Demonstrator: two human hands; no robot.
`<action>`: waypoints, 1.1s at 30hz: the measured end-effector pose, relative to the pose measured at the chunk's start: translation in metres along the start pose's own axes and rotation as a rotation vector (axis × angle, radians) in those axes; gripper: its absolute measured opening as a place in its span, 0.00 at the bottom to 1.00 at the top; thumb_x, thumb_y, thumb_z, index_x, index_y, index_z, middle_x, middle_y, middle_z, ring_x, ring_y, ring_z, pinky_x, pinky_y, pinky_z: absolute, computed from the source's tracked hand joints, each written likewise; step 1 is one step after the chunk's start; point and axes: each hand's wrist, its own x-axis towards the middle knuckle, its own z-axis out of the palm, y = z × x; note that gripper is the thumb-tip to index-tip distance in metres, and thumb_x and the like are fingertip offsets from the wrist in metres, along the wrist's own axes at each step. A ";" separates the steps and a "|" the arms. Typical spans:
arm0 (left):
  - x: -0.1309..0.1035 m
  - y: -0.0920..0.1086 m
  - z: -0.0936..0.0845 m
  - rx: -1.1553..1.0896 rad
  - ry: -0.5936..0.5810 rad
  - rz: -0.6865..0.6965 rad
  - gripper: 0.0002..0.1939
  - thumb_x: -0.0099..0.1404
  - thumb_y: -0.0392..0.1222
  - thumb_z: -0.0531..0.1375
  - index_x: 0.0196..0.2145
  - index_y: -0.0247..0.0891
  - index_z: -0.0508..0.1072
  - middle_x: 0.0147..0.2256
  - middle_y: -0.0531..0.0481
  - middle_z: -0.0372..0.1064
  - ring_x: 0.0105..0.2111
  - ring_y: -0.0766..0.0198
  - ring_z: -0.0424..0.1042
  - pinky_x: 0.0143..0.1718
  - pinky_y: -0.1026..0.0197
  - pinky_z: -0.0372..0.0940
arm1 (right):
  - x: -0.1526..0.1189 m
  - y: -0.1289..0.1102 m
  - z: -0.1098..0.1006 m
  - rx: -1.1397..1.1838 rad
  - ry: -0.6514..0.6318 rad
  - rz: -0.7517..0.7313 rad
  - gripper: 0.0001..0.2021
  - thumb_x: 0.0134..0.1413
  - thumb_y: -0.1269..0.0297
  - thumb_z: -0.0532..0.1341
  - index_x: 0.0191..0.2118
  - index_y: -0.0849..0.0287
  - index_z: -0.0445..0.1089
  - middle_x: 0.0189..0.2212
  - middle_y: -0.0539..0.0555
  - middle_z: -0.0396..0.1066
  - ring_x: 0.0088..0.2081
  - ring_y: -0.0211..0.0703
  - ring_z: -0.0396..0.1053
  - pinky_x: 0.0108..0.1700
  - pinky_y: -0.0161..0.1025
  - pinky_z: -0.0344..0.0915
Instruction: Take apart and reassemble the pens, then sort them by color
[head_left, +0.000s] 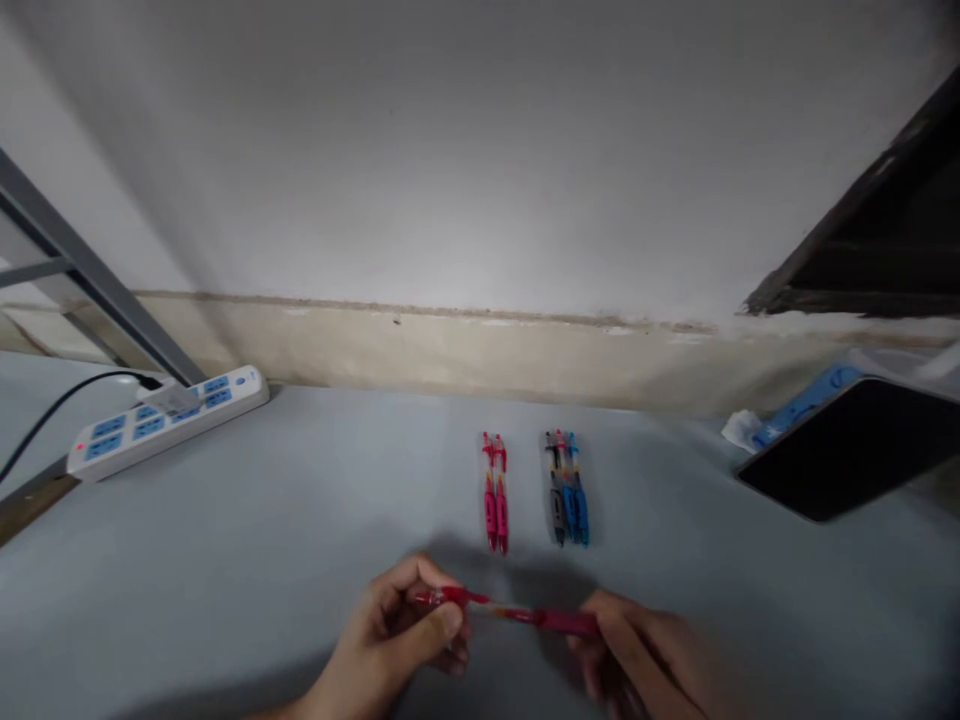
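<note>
A red pen [517, 613] is stretched sideways between my two hands above the grey table. The fingers of my left hand [405, 635] pinch its clip end. Its thick grip end is held by my right hand [637, 655], which is slightly blurred. Beyond them, two red pens [496, 500] lie side by side on the table. To their right lies another group of pens [568, 495], one with a black grip and others with blue grips; a red clip shows among them.
A white power strip [169, 420] with a plugged-in black cable lies at the left by a metal frame [97, 280]. At the right, a dark-screened device [855, 450] leans near a blue packet [806, 400] and white tissue [742, 430]. The wall [480, 180] runs behind the table [300, 510].
</note>
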 end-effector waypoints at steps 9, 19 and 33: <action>0.004 0.000 -0.001 -0.016 0.027 -0.014 0.13 0.56 0.47 0.72 0.28 0.36 0.74 0.23 0.54 0.75 0.22 0.71 0.72 0.23 0.71 0.64 | 0.004 0.001 -0.004 -0.054 -0.057 -0.043 0.22 0.68 0.49 0.48 0.30 0.56 0.70 0.22 0.50 0.71 0.22 0.38 0.69 0.24 0.33 0.64; 0.003 0.004 0.002 -0.023 0.055 -0.046 0.15 0.54 0.47 0.73 0.27 0.36 0.73 0.23 0.53 0.74 0.21 0.70 0.71 0.23 0.69 0.63 | 0.002 -0.007 -0.008 -0.252 -0.038 -0.163 0.19 0.69 0.54 0.48 0.33 0.54 0.71 0.22 0.49 0.70 0.25 0.41 0.70 0.29 0.35 0.64; 0.003 0.012 0.004 0.210 -0.067 0.136 0.09 0.62 0.46 0.67 0.34 0.38 0.75 0.25 0.54 0.72 0.24 0.69 0.71 0.28 0.67 0.66 | 0.001 -0.017 0.001 0.305 -0.207 0.399 0.24 0.62 0.41 0.53 0.24 0.55 0.56 0.11 0.40 0.55 0.12 0.28 0.43 0.15 0.29 0.39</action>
